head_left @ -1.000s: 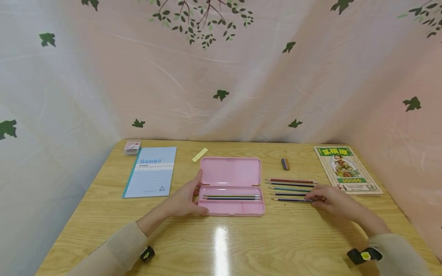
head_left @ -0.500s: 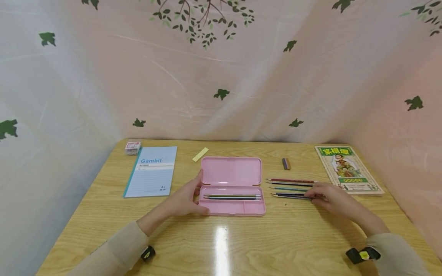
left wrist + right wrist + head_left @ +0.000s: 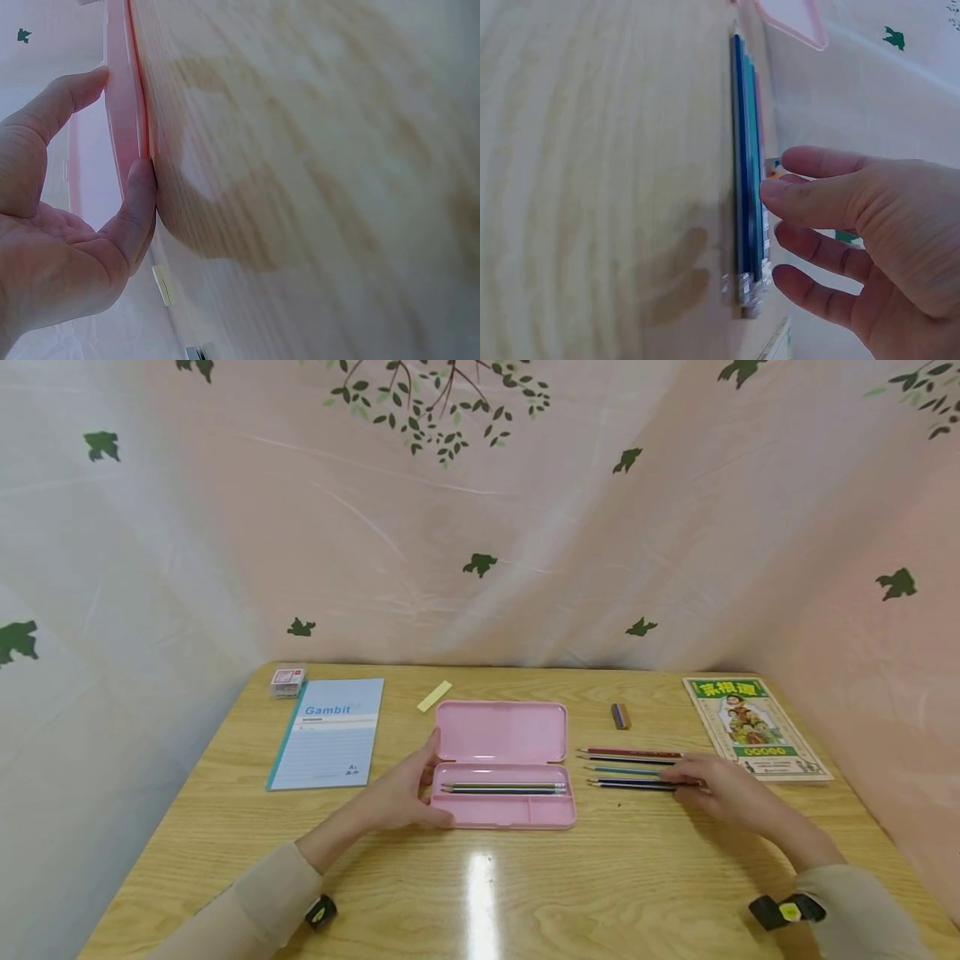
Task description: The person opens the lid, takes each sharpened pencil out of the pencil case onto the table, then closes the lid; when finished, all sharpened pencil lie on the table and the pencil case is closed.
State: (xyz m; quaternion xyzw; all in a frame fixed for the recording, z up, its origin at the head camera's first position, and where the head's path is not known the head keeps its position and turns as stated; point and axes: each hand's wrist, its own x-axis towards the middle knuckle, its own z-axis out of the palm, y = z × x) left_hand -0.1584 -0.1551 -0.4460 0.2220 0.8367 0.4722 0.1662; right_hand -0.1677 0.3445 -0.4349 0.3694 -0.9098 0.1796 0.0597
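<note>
In the head view, an open pink pencil case [image 3: 480, 812] lies mid-table with a few pencils [image 3: 502, 788] in its back compartment. My left hand [image 3: 405, 789] holds the case's left side, thumb at the front corner and fingers by the hinge; the left wrist view shows the fingertips on its pink edge [image 3: 124, 97]. Right of the case, several pencils [image 3: 626, 784] lie side by side, tips pointing left. My right hand [image 3: 712, 785] is over their eraser ends. In the right wrist view its fingers are spread, with the thumb tip right at the blue and teal pencils [image 3: 748, 172].
A blue notebook [image 3: 330, 735] and a small boxed item [image 3: 287, 682] lie at the left. Behind the case is a pale yellow strip [image 3: 434, 697]. A small brown-and-blue block [image 3: 620, 717] and an illustrated booklet [image 3: 750, 727] lie to the right. A printed curtain [image 3: 480, 510] hangs behind.
The nearest pencil has moved back against its neighbour, so the two lie together. My right hand shifted slightly away from me with it. My left hand and the case stayed put.
</note>
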